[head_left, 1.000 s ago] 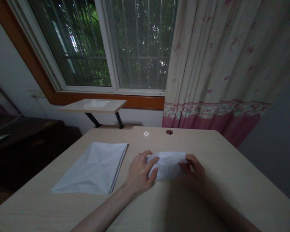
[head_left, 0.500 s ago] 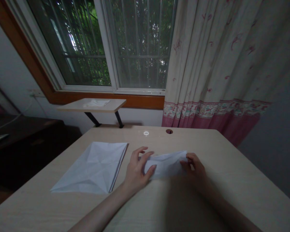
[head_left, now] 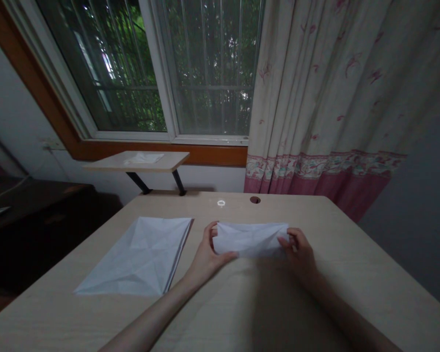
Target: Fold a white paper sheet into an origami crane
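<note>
A white cloth [head_left: 251,239], folded into a long narrow rectangle, is held between my hands above the middle of the desk. At its left end, my left hand [head_left: 209,252] has the fingers curled behind the edge and the thumb along the bottom edge. My right hand [head_left: 300,252] pinches the right end between thumb and fingers. Fine creases run across the front, and the back of it is hidden. To the left lies a flat stack of larger white cloths [head_left: 143,256], creased and with layered edges, apart from both hands.
The pale wooden desk [head_left: 220,313] has a round cable hole [head_left: 255,200] near its back edge. A small raised shelf [head_left: 168,165] on black legs, at the back left, bears another crumpled white cloth [head_left: 144,158]. Behind are a window [head_left: 212,73] and a patterned curtain [head_left: 315,122].
My left hand has closed from a loose, spread pose onto the left end of the cloth. The folded cloth is straighter and slightly higher in view; the right hand keeps its pinch.
</note>
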The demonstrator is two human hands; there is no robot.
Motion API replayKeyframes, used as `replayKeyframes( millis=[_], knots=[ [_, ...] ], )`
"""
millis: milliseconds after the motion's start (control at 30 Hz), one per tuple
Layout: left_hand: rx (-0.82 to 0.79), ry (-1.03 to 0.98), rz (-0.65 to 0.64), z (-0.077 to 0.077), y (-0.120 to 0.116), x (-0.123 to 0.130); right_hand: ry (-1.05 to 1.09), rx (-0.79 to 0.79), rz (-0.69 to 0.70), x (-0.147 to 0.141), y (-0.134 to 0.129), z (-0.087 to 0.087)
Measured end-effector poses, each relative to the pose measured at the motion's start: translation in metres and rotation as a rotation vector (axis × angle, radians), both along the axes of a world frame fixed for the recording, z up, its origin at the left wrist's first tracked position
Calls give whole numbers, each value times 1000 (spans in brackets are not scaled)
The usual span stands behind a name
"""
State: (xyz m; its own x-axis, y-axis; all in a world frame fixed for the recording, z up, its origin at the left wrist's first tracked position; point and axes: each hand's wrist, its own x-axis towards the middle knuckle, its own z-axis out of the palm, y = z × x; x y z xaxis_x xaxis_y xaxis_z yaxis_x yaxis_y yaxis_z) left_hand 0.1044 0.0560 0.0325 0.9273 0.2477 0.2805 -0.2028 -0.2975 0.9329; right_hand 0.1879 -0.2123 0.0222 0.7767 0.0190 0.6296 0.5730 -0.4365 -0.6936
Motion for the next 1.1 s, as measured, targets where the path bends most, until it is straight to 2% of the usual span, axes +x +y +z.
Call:
replayKeyframes(
  millis=[100,233,300,467,633,833,967,1033,1100],
  knots=[
    [8,69,-31,-7,-2,2,-1,7,-13,2,-1,-2],
    [-142,8,-133,-10,-3,3,5,6,-26,3,-1,-3],
    [-168,-11,-139,-8,-3,2,8,-6,-24,2,-1,-4],
    [-47,-45,-63,-5,-3,-1,17,-33,13,-4,3,-6],
    [-42,-81,-94,-4,-4,-5,-6,-43,65,-9,5,-7],
    [8,-169,-69,-9,-6,-6,-73,-34,122,-13,7,-3],
    [27,-242,-144,-10,-8,-8,-97,-39,175,-18,8,-2],
    [71,-269,-164,-10,-8,-10,-90,-54,192,-21,8,-2],
    [148,-311,-127,-9,-7,-11,-69,-89,208,-25,9,-1]
  ],
)
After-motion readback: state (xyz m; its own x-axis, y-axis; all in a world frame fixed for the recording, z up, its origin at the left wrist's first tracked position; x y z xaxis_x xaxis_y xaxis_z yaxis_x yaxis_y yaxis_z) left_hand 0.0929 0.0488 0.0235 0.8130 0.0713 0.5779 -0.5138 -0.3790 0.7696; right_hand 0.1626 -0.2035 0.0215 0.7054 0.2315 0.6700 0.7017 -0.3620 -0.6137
